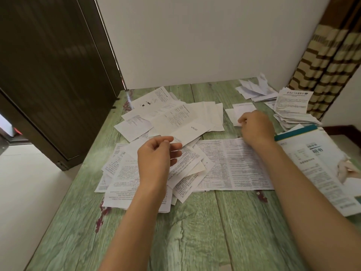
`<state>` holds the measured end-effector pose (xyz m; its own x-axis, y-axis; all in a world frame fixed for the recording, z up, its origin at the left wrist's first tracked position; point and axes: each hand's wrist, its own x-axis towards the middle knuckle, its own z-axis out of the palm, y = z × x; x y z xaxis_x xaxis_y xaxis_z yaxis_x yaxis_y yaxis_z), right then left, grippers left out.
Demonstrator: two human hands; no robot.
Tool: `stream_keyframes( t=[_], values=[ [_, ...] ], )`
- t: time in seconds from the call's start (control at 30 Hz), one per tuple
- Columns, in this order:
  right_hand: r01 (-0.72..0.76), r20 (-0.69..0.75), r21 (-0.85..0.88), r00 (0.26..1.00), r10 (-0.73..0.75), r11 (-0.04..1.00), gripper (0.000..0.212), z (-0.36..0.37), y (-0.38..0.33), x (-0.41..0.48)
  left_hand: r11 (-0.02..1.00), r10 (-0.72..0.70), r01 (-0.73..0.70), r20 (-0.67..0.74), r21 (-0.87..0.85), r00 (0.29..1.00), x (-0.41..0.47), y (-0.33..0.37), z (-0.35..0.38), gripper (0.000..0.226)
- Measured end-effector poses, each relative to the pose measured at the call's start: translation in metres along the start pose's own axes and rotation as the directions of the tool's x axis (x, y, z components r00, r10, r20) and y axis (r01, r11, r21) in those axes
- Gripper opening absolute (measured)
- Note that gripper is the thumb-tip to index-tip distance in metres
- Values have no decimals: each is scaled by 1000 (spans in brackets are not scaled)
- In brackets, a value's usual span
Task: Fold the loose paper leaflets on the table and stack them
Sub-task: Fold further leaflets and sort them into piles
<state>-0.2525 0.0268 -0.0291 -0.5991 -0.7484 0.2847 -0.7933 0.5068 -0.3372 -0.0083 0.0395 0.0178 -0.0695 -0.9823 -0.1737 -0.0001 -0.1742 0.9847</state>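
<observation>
Loose printed leaflets (pixel 134 178) lie fanned in a heap on the green wooden table (pixel 195 231). My left hand (pixel 157 157) hovers over that heap, fingers loosely curled, holding nothing. A second spread of sheets, topped by a white "vivo" leaflet (pixel 187 128), lies just beyond it. A long unfolded sheet of fine print (pixel 234 167) stretches under my right forearm. My right hand (pixel 256 128) reaches further back, its curled fingers pinching the near edge of a small folded white leaflet (pixel 242 109). A stack of folded leaflets (pixel 293 108) stands at the right.
Crumpled papers (pixel 256 89) lie at the back right corner. A large booklet with a teal spine (pixel 322 167) covers the table's right edge. A white wall closes the back, a striped curtain (pixel 322 65) hangs at right and a dark door (pixel 48 75) stands left.
</observation>
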Motion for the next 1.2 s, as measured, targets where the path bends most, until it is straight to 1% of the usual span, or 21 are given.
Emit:
stream_keyframes(
  t=[0.1, 0.2, 0.3, 0.37, 0.43, 0.47, 0.5, 0.6, 0.67, 0.73, 0.87, 0.97, 1.13, 1.2],
  values=[
    [-24, 41, -50, 999, 26, 998, 29, 5, 1, 6, 1000, -2, 2, 4, -4, 1000, -1, 0, 0, 24],
    [13, 154, -155, 988, 12, 988, 49, 10, 0, 12, 1000, -5, 5, 5, -6, 1000, 0, 0, 1, 24],
    [35, 229, -188, 973, 9, 982, 52, 8, 0, 18, 1000, -14, 14, 1, -7, 1000, 0, -1, 2, 24],
    [32, 237, -165, 971, 8, 986, 53, 9, 3, 23, 1000, -18, 18, -1, -6, 1000, 0, 0, 2, 24],
    [-44, 231, -30, 972, 50, 999, 48, 9, 8, 33, 1000, -24, 24, -3, -10, 1000, 0, 0, 3, 24],
    [-60, 219, 17, 974, 54, 998, 45, 10, 11, 37, 1000, -28, 28, -2, -12, 1000, 0, 0, 4, 24],
    [-52, 212, 20, 976, 47, 998, 42, 11, 12, 40, 999, -31, 31, 1, -13, 1000, 0, 0, 4, 24],
    [8, 186, -155, 982, 21, 988, 43, 16, 12, 44, 999, -39, 39, 6, -18, 999, 0, 1, 7, 23],
    [-7, 171, -217, 984, 45, 976, 45, 20, 9, 44, 999, -46, 46, 7, -27, 999, 0, 2, 8, 24],
    [-19, 182, -259, 981, 68, 966, 51, 22, 8, 44, 998, -56, 57, 12, -33, 998, 0, 2, 9, 24],
    [-25, 240, -279, 966, 95, 960, 60, 24, 7, 46, 998, -59, 60, 29, -37, 998, 1, 1, 11, 24],
    [-31, 252, -287, 962, 107, 957, 64, 24, 4, 42, 997, -68, 70, 34, -42, 997, -1, 1, 12, 24],
    [-45, 289, -273, 949, 127, 961, 71, 19, -1, 30, 996, -75, 77, 53, -51, 996, -3, 3, 13, 25],
    [-52, 297, -252, 946, 128, 966, 72, 12, -6, 27, 993, -82, 85, 42, -81, 996, -3, 3, 13, 25]
  ],
)
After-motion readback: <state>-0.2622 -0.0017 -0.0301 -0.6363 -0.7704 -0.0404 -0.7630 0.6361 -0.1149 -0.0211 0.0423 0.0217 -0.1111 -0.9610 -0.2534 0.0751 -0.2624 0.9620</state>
